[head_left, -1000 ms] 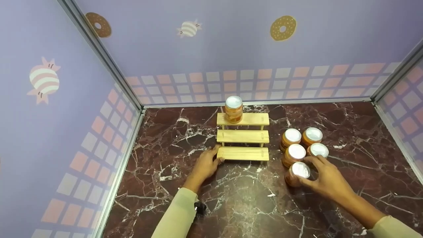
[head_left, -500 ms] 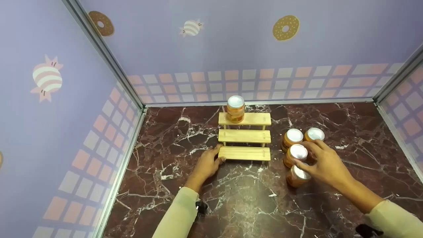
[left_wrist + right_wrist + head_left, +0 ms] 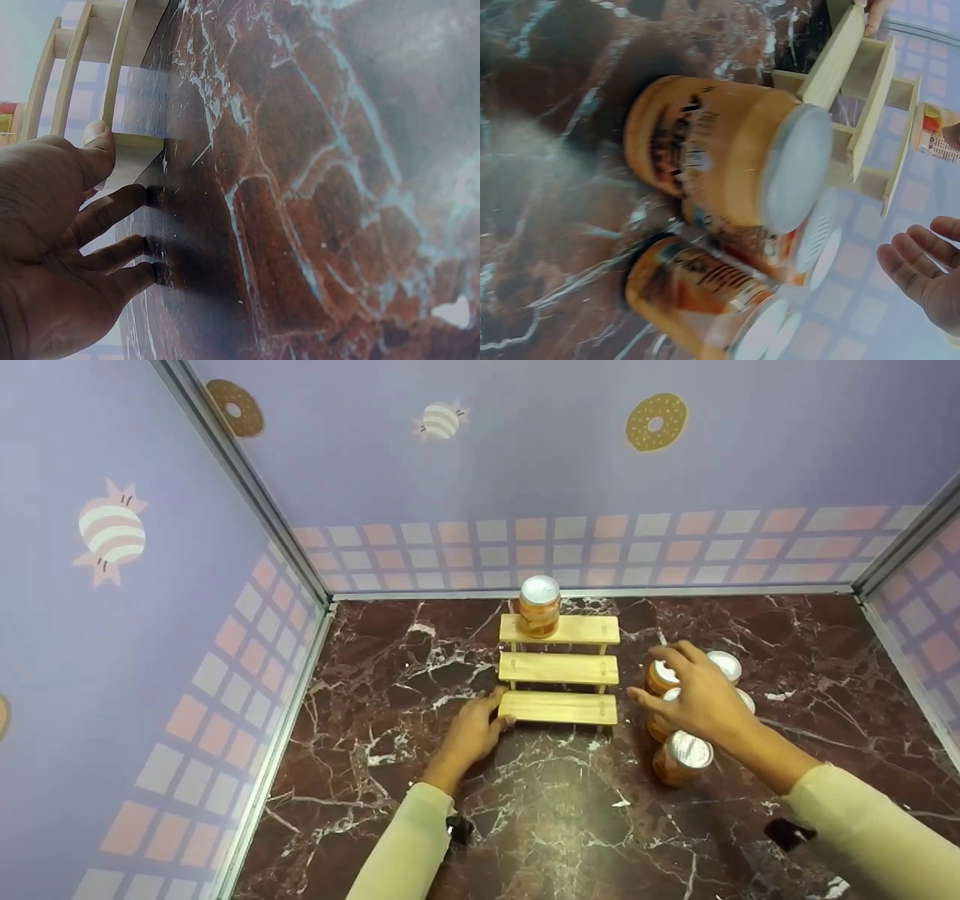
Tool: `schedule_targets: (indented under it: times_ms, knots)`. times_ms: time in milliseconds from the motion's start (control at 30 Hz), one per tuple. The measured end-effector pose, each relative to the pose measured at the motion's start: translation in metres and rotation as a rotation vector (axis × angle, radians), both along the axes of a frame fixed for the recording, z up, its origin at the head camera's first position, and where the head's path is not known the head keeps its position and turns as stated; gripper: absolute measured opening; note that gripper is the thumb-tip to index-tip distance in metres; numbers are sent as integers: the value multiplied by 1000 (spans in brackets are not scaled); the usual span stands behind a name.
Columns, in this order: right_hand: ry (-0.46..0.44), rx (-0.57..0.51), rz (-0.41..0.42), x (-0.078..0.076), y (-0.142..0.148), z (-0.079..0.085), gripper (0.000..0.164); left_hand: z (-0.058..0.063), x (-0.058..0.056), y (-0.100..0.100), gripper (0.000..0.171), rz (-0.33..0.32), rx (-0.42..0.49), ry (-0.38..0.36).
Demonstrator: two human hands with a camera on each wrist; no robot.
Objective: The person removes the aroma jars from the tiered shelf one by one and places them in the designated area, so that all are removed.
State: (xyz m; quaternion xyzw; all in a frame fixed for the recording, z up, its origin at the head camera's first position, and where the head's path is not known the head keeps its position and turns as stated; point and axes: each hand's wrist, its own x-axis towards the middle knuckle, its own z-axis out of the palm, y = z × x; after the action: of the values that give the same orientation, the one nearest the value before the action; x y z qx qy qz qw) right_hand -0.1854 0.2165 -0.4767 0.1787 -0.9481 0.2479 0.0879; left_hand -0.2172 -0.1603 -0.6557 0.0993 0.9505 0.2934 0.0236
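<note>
A three-step wooden rack (image 3: 559, 668) stands on the dark marbled surface. My left hand (image 3: 471, 729) holds the left end of its lowest step; in the left wrist view the thumb (image 3: 97, 146) lies on the step's edge and the other fingertips reach down to the surface. One orange-labelled jar (image 3: 540, 613) with a pale lid stands on the left part of the top step. My right hand (image 3: 703, 697) hovers over a group of similar jars right of the rack, fingers spread and holding nothing. It partly covers them. The front jar (image 3: 681, 759) shows best.
Purple panels with a checked border (image 3: 525, 551) enclose the surface at the back, left and right. In the right wrist view the jars (image 3: 720, 154) stand close together, with the rack behind them.
My right hand has moved from the front jars back and leftward over the group, nearer the rack. My left hand has stayed at the rack. The view has shifted slightly.
</note>
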Motion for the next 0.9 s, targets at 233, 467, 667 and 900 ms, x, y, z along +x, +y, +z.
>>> schedule_targets:
  times_ms: [233,467,667,900]
  knots:
    - [-40,9,18,-19,-20,6,72,4,-1,0,70,8,-8,-31]
    - [-25,11,31,-35,-36,6,73,3,-1,0,69,12,-13,-27]
    - [-50,11,48,-45,-47,6,75,4,1,2,69,22,-7,-36]
    - [-69,-9,42,-56,-64,9,75,3,1,1,70,11,-23,-14]
